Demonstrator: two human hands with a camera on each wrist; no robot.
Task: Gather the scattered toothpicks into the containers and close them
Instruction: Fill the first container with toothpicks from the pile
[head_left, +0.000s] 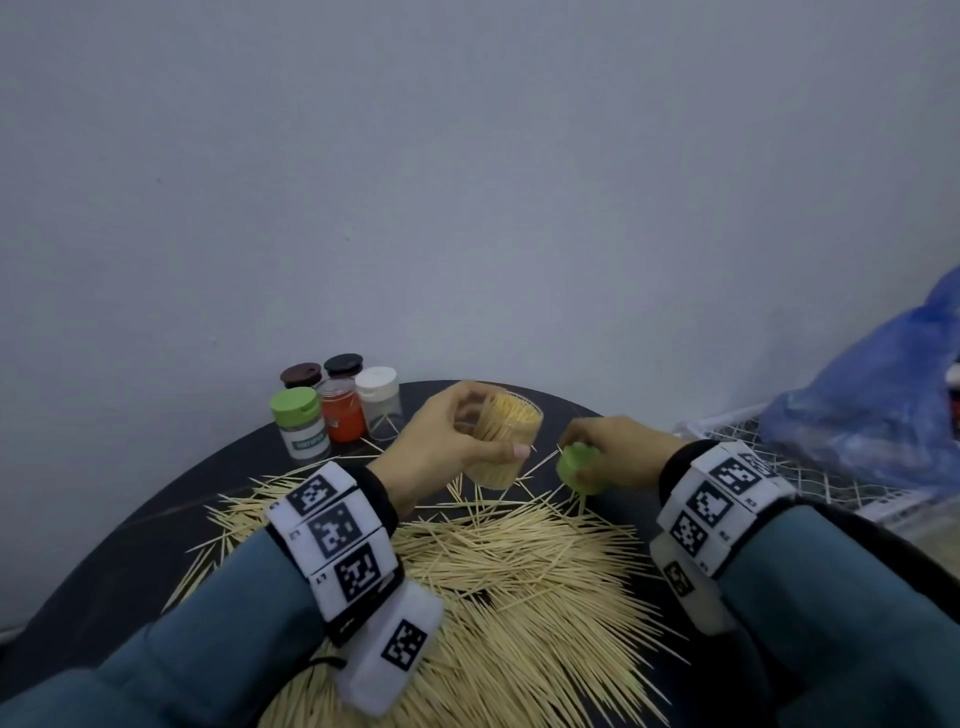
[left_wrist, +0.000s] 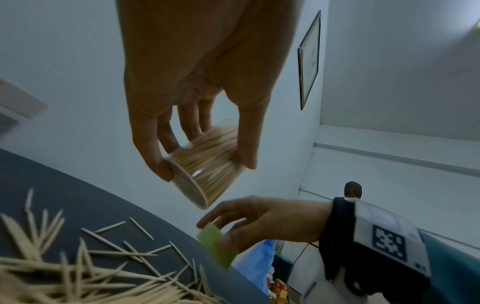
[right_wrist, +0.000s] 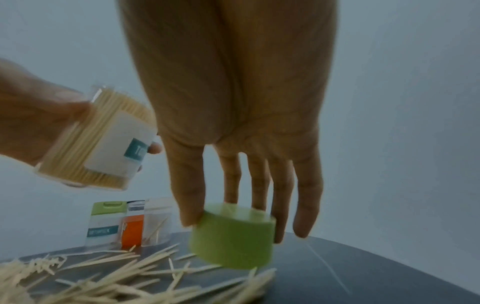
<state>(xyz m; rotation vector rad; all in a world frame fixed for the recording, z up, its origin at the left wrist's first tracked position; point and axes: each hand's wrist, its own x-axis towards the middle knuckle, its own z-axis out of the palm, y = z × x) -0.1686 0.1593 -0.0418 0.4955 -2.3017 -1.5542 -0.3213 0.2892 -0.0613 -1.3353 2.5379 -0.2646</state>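
Here a clear jar (head_left: 503, 442) packed with toothpicks is gripped by the left hand (head_left: 452, 434); just right of the jar, a green cap (head_left: 575, 466) is pinched by the right hand (head_left: 613, 451). The cap should be squared over the jar's mouth before being pressed down.

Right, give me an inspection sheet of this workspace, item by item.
Surface: dark round table, strewn with loose toothpicks.
Job's things: clear jar packed with toothpicks, lidless, lifted off the table; green lid; five more containers grouped at the far edge.
Clutter: blue plastic bag on a wire rack at right.
Grippers: left hand grips the jar; right hand holds the green lid.
Cables: thin dark cable beyond the table.
Surroundings: plain wall, framed picture.
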